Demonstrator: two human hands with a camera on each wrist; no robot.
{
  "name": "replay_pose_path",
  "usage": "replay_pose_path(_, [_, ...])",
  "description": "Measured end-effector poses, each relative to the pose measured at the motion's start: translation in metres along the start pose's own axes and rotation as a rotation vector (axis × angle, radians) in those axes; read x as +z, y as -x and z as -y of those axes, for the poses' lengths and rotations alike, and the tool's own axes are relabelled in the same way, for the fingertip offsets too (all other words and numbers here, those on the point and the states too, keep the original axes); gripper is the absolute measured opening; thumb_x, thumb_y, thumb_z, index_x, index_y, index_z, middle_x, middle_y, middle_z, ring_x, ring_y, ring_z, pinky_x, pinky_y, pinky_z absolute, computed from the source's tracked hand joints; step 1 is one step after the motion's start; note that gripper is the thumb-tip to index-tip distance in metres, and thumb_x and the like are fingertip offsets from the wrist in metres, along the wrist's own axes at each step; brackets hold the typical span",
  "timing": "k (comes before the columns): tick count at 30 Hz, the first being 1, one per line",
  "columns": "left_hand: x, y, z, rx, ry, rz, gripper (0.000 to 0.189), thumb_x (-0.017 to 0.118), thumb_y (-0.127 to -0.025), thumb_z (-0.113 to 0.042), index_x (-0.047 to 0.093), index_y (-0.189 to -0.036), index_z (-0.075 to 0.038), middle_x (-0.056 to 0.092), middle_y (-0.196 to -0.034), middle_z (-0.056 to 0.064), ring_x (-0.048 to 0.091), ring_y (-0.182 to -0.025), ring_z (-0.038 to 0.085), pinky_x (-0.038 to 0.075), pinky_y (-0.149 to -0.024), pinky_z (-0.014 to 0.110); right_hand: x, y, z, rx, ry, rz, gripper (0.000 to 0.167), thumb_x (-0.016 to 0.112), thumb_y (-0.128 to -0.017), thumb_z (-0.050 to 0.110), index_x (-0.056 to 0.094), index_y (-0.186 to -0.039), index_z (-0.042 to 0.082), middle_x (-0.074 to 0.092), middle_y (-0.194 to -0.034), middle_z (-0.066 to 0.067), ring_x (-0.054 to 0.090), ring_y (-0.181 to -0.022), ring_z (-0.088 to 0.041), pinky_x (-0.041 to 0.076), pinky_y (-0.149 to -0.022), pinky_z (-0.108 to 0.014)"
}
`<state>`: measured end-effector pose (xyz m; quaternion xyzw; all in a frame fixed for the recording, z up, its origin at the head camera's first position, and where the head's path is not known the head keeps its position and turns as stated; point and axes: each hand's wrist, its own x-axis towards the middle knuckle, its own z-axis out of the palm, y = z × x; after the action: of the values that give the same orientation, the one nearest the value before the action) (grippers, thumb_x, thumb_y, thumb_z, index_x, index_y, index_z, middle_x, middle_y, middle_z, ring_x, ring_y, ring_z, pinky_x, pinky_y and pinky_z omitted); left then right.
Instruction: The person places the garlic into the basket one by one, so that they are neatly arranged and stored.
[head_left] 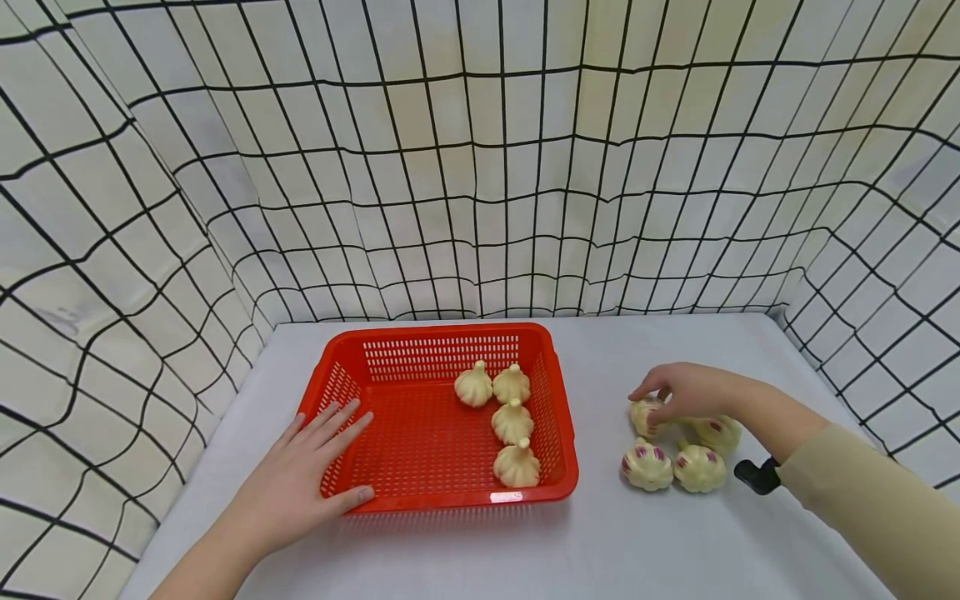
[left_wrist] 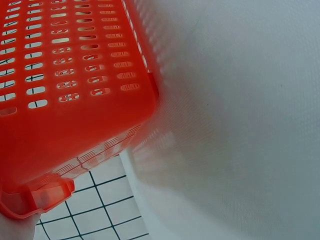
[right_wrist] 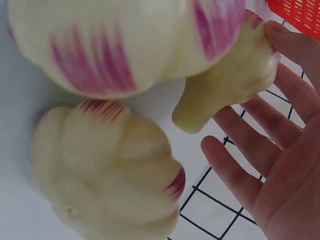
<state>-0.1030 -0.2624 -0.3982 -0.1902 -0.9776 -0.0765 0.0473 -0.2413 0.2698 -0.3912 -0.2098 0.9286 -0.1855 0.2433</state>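
A red plastic basket [head_left: 457, 502] sits on the white table, its sides full of slots. My left hand [head_left: 292, 479] rests over its front left corner, fingers straight across the left rim and thumb along the front rim. Off to the right, my right hand [head_left: 693, 392] pinches a purple-streaked garlic bulb [right_wrist: 235, 75] between thumb and fingers, the bulb's stem pointing back toward the palm side. Close around that hand lie more purple-streaked bulbs, among them a near left garlic bulb [head_left: 647, 465], a near right garlic bulb [head_left: 700, 468] and one partly under the wrist [head_left: 720, 433].
Several plain cream garlic bulbs [head_left: 513, 422] stand along the right side inside the basket. White walls with black netting [head_left: 480, 208] enclose the table [head_left: 600, 542] at the back and both sides. A black strap end [head_left: 757, 477] shows at the right wrist.
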Motion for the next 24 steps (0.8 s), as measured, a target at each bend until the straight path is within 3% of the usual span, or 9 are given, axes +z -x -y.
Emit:
replay_pose_path(7, [0.001, -0.001, 0.001, -0.006, -0.004, 0.002, 0.089, 0.065, -0.082, -0.068, 0.036, -0.155, -0.026, 0.029, -0.161, 0.004, 0.024, -0.147, 0.036, 0.007, -0.121, 0.053, 0.001, -0.006, 0.007, -0.039, 0.031, -0.012, 0.047, 0.080, -0.084, 0.035, 0.065, -0.125, 0.017, 0.064, -0.119, 0.004, 0.059, -0.109, -0.022, 0.049, -0.096, -0.050])
replay_pose_path(13, [0.002, -0.001, 0.003, -0.014, -0.004, 0.017, 0.091, 0.066, -0.081, -0.068, 0.035, -0.156, -0.027, 0.028, -0.162, 0.004, 0.023, -0.147, 0.036, 0.007, -0.121, 0.053, 0.003, -0.009, 0.009, -0.042, 0.065, -0.036, 0.036, 0.080, -0.083, 0.040, 0.066, -0.112, 0.023, 0.065, -0.111, 0.006, 0.060, -0.106, -0.022, 0.051, -0.092, -0.048])
replay_pose_path(24, [0.002, -0.002, 0.003, -0.020, -0.004, 0.025, 0.091, 0.066, -0.081, -0.068, 0.036, -0.155, -0.026, 0.028, -0.162, 0.004, 0.023, -0.147, 0.036, 0.008, -0.121, 0.054, 0.008, -0.017, 0.011, -0.104, 0.104, -0.061, 0.035, 0.080, -0.083, 0.039, 0.074, -0.114, 0.025, 0.065, -0.115, 0.007, 0.059, -0.110, -0.021, 0.050, -0.097, -0.051])
